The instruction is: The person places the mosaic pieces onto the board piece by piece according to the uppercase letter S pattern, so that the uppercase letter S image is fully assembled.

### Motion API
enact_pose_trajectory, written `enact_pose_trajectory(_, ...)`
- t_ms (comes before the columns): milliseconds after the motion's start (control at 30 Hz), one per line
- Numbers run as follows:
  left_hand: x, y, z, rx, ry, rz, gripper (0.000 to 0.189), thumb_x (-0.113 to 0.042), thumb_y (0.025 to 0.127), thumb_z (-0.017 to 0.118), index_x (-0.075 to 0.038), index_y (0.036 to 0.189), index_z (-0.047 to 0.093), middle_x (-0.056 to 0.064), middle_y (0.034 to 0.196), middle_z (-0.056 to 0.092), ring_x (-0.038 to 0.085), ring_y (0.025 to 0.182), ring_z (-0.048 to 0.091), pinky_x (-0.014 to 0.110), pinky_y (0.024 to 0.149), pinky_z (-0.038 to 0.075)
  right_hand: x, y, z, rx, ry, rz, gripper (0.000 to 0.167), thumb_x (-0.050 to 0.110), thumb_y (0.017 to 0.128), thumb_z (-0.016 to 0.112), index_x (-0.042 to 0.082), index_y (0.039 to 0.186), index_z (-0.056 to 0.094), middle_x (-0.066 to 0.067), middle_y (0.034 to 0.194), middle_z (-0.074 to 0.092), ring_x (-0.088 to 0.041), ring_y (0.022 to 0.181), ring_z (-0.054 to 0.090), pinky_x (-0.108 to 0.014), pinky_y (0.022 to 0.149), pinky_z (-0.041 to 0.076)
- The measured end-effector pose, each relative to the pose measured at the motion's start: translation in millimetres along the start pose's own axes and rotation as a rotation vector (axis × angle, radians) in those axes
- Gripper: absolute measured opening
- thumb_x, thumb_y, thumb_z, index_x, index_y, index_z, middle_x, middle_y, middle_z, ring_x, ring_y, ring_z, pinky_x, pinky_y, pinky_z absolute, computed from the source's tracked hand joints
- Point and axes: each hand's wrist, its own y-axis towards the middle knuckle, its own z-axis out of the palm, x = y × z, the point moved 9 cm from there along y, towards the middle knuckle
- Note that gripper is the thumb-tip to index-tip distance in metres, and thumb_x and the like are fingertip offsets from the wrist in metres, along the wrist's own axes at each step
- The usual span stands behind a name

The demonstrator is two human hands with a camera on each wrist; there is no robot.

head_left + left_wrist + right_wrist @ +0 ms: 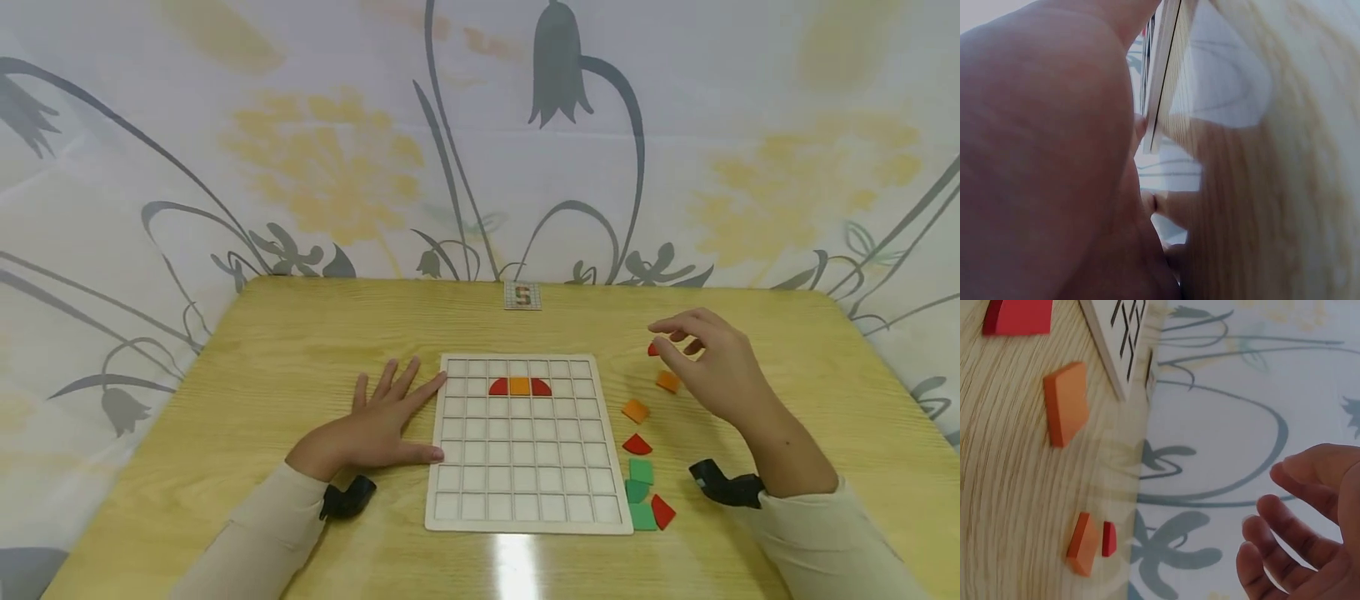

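A white grid board (432, 500) lies on the table, with two red quarter-round tiles (498, 387) flanking an orange square tile (519, 386) in its second row. My left hand (371, 433) rests beside the board, fingers spread, thumb and index fingertips at its left edge. Above the table at the right is my right hand (716, 367), fingers loosely bent and nothing between them. In the head view its thumb overlaps a small red tile (652, 350). That red tile (1109, 539) lies on the table past an orange tile (1083, 545), below the hand.
Right of the board lie two orange tiles (635, 411), a red tile (637, 444), green tiles (641, 471) and another red tile (663, 512). A small pattern card (522, 296) sits at the table's back edge, before a flowered cloth (495, 167).
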Motion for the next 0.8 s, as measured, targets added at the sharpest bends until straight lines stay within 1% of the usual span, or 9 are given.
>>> enact_pose_trajectory(67, 1.1, -0.7, -0.4, 0.007, 0.000, -0.003, 0.101, -0.065, 0.085, 0.067, -0.035, 0.162, 0.008, 0.010, 0.168, -0.014, 0.038, 0.152, -0.025, 0.067, 0.112, -0.024, -7.9, -0.9, 3.4, 0.041, -0.001, 0.034, 0.019, 0.010, 0.095, 0.067, 0.006, 0.112, 0.073, -0.009, 0.104, 0.067, 0.003, 0.083, 0.050, -0.013, 0.070, 0.045)
enact_pose_trajectory(100, 1.9, -0.5, -0.2, 0.011, 0.007, -0.009, 0.101, -0.066, 0.085, 0.066, -0.036, 0.162, 0.007, 0.009, 0.168, -0.015, 0.036, 0.152, -0.025, 0.066, 0.112, -0.024, -11.7, -1.3, 5.2, 0.065, -0.006, 0.047, 0.020, 0.012, 0.095, 0.067, 0.005, 0.113, 0.073, -0.010, 0.105, 0.067, -0.001, 0.084, 0.052, -0.015, 0.069, 0.046)
enact_pose_trajectory(167, 2.2, -0.3, 0.1, 0.016, 0.006, -0.011, 0.101, -0.067, 0.085, 0.066, -0.037, 0.161, 0.006, 0.008, 0.168, -0.015, 0.035, 0.152, -0.026, 0.065, 0.113, -0.024, -19.7, -2.4, 8.9, 0.118, -0.009, 0.075, 0.021, 0.013, 0.095, 0.067, 0.005, 0.114, 0.072, -0.013, 0.106, 0.067, -0.010, 0.084, 0.057, -0.018, 0.067, 0.048)
enact_pose_trajectory(267, 3.1, 0.3, 0.9, 0.023, 0.010, -0.015, 0.102, -0.069, 0.085, 0.064, -0.038, 0.161, 0.004, 0.006, 0.168, -0.017, 0.033, 0.152, -0.027, 0.065, 0.113, -0.024, -31.0, -3.7, 17.0, 0.205, -0.009, 0.107, 0.021, 0.015, 0.096, 0.067, 0.004, 0.113, 0.072, -0.019, 0.111, 0.066, -0.029, 0.090, 0.062, -0.027, 0.065, 0.049)
enact_pose_trajectory(367, 1.9, 1.8, 0.7, 0.026, 0.014, -0.018, 0.102, -0.069, 0.085, 0.064, -0.039, 0.161, 0.003, 0.006, 0.168, -0.017, 0.032, 0.151, -0.028, 0.065, 0.113, -0.024, -42.0, -6.1, 23.9, 0.285, -0.019, 0.137, 0.021, 0.017, 0.096, 0.067, 0.005, 0.113, 0.073, -0.024, 0.118, 0.065, -0.038, 0.096, 0.062, -0.032, 0.065, 0.048)
enact_pose_trajectory(433, 1.0, 2.8, 0.5, 0.031, 0.023, -0.019, 0.102, -0.069, 0.085, 0.064, -0.040, 0.161, 0.003, 0.006, 0.168, -0.017, 0.032, 0.151, -0.028, 0.065, 0.113, -0.024, -48.7, -8.0, 27.6, 0.328, -0.024, 0.154, 0.023, 0.018, 0.097, 0.066, 0.005, 0.114, 0.073, -0.025, 0.121, 0.064, -0.038, 0.098, 0.061, -0.033, 0.065, 0.048)
enact_pose_trajectory(600, 1.2, 3.5, 0.5, 0.046, 0.039, -0.033, 0.103, -0.070, 0.085, 0.064, -0.041, 0.160, 0.001, 0.005, 0.168, -0.018, 0.031, 0.151, -0.028, 0.065, 0.114, -0.023, -61.7, -11.6, 35.2, 0.407, -0.040, 0.175, 0.031, 0.021, 0.095, 0.069, 0.001, 0.119, 0.070, -0.027, 0.119, 0.064, -0.037, 0.096, 0.062, -0.035, 0.067, 0.050)
enact_pose_trajectory(733, 2.6, 2.6, 1.4, 0.055, 0.039, -0.047, 0.103, -0.071, 0.085, 0.063, -0.042, 0.160, 0.000, 0.003, 0.167, -0.019, 0.030, 0.151, -0.029, 0.064, 0.114, -0.024, -69.3, -13.4, 42.8, 0.473, -0.047, 0.191, 0.038, 0.026, 0.094, 0.072, -0.001, 0.120, 0.068, -0.026, 0.113, 0.066, -0.032, 0.091, 0.063, -0.035, 0.066, 0.050)
enact_pose_trajectory(800, 4.4, -0.1, 0.0, 0.048, 0.036, -0.061, 0.103, -0.071, 0.084, 0.063, -0.042, 0.160, 0.000, 0.003, 0.168, -0.019, 0.029, 0.151, -0.029, 0.064, 0.114, -0.024, -69.4, -10.1, 47.5, 0.494, -0.053, 0.178, 0.038, 0.026, 0.092, 0.073, 0.000, 0.118, 0.068, -0.024, 0.108, 0.067, -0.029, 0.088, 0.063, -0.035, 0.066, 0.050)
